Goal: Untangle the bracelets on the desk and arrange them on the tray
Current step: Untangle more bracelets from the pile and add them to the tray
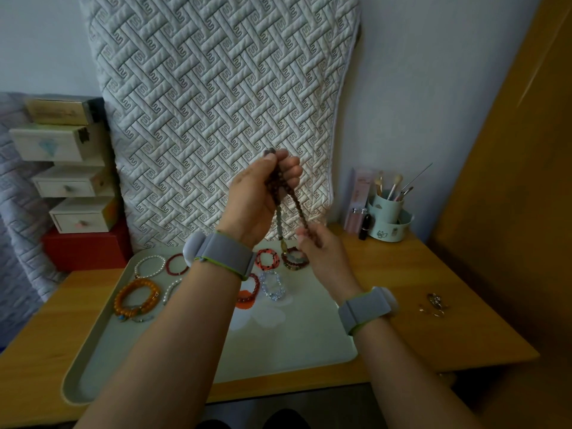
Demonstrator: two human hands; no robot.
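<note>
1. Stacked small drawer boxes [69, 174] sit on a red box [83, 249] at the far left, beside the wooden worktop [418, 274].
2. A pale tray [102, 345] lies on the worktop. Along its far end lie a white pearl bracelet [149, 266], an amber bead bracelet [136, 297], a dark red bracelet [176, 264], an orange-and-black bracelet [267, 259], a clear crystal bracelet [272, 284] and a mixed dark bracelet [294, 258].
3. The left hand [263, 193], a grey wristband [221, 253] on its wrist, is raised above the tray, fingers curled round the top of a brown bead strand [295, 201].
4. The strand hangs in loops from that hand, above the tray's far end and clear of it.
5. The right hand [322, 252], lower and just to the right, pinches the strand's lower part.
6. Small metal rings [435, 305] lie on the worktop right of the tray.
7. A mint brush holder [388, 218] with makeup brushes stands at the far right corner.
</note>
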